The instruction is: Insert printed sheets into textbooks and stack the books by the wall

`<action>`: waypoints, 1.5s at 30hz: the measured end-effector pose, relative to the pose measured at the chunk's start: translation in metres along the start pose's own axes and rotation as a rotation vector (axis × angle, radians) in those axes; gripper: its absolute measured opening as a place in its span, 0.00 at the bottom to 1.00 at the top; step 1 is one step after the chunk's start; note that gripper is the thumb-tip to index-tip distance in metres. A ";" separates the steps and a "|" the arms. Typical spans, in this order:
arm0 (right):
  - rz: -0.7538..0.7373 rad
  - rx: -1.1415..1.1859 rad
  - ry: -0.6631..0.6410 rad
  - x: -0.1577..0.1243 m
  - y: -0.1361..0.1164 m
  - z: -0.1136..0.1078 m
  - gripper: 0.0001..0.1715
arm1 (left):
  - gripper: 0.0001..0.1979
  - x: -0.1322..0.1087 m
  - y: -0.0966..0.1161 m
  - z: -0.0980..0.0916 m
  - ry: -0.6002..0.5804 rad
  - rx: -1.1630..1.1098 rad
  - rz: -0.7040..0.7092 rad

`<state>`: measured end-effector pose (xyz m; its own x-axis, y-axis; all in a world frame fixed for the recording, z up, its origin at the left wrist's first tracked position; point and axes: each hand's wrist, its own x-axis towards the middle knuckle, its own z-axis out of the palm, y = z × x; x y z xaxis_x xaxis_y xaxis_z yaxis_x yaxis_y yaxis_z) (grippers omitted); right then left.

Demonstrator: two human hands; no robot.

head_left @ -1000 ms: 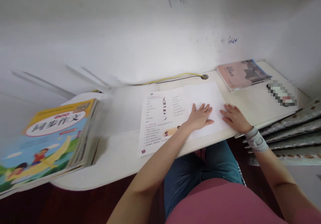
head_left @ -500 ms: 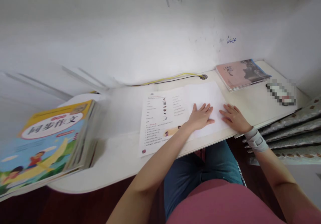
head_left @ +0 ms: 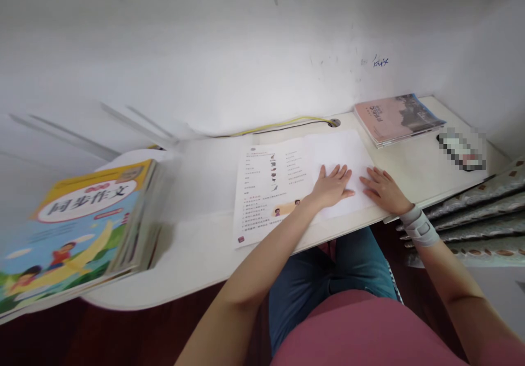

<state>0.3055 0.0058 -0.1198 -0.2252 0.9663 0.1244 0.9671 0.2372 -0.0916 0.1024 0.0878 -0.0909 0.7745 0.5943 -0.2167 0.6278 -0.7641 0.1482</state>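
Observation:
A printed worksheet (head_left: 262, 213) with small pictures and lines of text lies on the white desk. Its right part is a blank white area (head_left: 340, 147); I cannot tell whether that is a fold or a separate sheet. My left hand (head_left: 333, 185) rests flat on the blank part, fingers spread. At the right edge of the paper, my right hand (head_left: 384, 191) lies palm down with its fingers apart, fingertips touching or close to that edge. A grey band circles the right wrist.
A thick stack of books (head_left: 86, 229) stands on the left of the desk (head_left: 197, 256). Pink-covered booklets (head_left: 397, 118) and a phone-like item (head_left: 461, 150), partly pixelated, lie at the right. Cables (head_left: 283, 124) run along the wall into a hole. Patterned folded material (head_left: 471, 213) hangs beside the desk.
The paper has slid slightly to the right, with my left hand moving along on it. My right hand stays nearly in place at the edge. The view has shifted a little.

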 end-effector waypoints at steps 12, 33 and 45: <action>-0.001 -0.009 -0.014 -0.001 0.002 -0.004 0.26 | 0.43 -0.011 -0.020 -0.021 0.090 0.006 -0.103; -0.020 0.047 -0.042 0.001 0.007 -0.004 0.26 | 0.41 0.004 -0.024 -0.013 -0.044 -0.040 -0.096; -0.014 0.068 -0.065 0.002 0.010 -0.005 0.27 | 0.41 0.014 -0.024 -0.012 -0.040 -0.072 -0.093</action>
<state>0.3153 0.0095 -0.1160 -0.2477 0.9668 0.0622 0.9541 0.2546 -0.1577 0.0991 0.1173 -0.0855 0.7096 0.6504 -0.2710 0.7021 -0.6850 0.1943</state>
